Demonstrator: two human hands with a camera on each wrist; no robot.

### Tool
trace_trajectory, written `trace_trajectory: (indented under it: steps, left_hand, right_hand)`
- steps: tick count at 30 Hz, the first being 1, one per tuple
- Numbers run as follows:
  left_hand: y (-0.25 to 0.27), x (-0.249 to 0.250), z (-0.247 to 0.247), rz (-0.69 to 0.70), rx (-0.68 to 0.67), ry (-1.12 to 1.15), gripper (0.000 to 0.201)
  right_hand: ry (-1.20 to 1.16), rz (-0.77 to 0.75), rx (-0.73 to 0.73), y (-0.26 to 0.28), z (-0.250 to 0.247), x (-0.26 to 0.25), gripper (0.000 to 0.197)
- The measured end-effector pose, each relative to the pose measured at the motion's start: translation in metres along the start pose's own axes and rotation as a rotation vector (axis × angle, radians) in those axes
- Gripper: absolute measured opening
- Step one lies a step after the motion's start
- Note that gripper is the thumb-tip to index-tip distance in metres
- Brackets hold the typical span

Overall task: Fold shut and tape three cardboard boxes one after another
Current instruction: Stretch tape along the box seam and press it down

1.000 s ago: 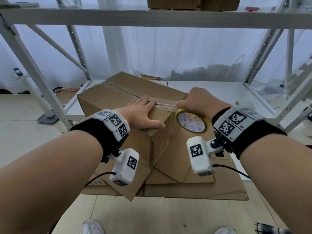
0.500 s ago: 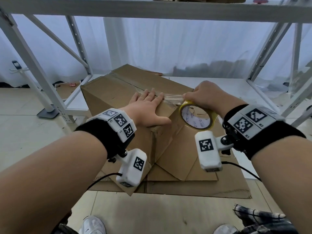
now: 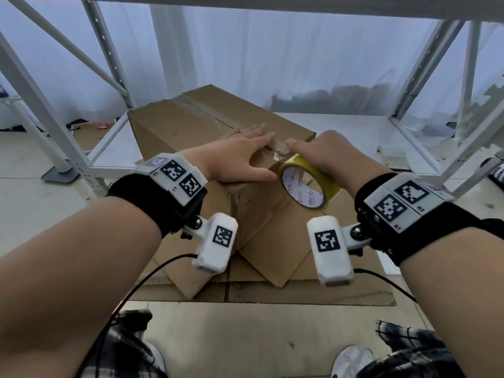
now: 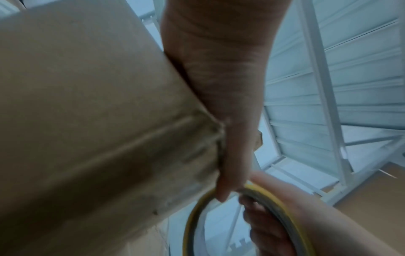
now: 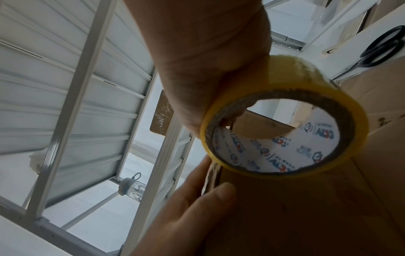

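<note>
Fingers of left hand flat, splayed on box; right hand fingers curled round tape roll.

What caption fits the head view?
Left hand flat on cardboard box; right hand holds yellow tape roll.

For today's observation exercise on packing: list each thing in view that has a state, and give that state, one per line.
Brown cardboard box: top flaps folded shut, tape along the seam, standing on flattened cardboard.
Yellow roll of packing tape: held at the box's near top edge, a strip running from it onto the seam.
Left hand: flat on the box top, fingers straight.
Right hand: gripping the roll.
</note>
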State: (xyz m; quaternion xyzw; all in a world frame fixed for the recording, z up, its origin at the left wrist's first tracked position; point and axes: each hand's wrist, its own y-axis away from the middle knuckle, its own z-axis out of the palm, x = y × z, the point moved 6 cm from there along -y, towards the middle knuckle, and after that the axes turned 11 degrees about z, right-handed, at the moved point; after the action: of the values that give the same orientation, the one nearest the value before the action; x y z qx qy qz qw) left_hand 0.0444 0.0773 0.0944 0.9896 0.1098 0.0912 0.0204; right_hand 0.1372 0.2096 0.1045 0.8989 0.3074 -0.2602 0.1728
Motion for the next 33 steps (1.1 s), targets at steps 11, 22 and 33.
trace_trajectory:
  steps: [11, 22, 33]
  left_hand:
    - [-0.001, -0.009, 0.013, -0.21, -0.048, -0.049, 0.1]
    - [-0.003, -0.01, 0.014, -0.162, -0.044, -0.049, 0.099]
    - [-0.004, 0.0, 0.01, -0.046, 0.02, 0.04, 0.083]
  right_hand:
    - [-0.122, -0.179, -0.01, 0.014, -0.016, -0.018, 0.017]
    - [0.008, -0.102, -0.138, 0.006, 0.003, 0.0, 0.026]
    - [-0.027, -0.081, -0.176, 0.01, 0.022, 0.015, 0.039]
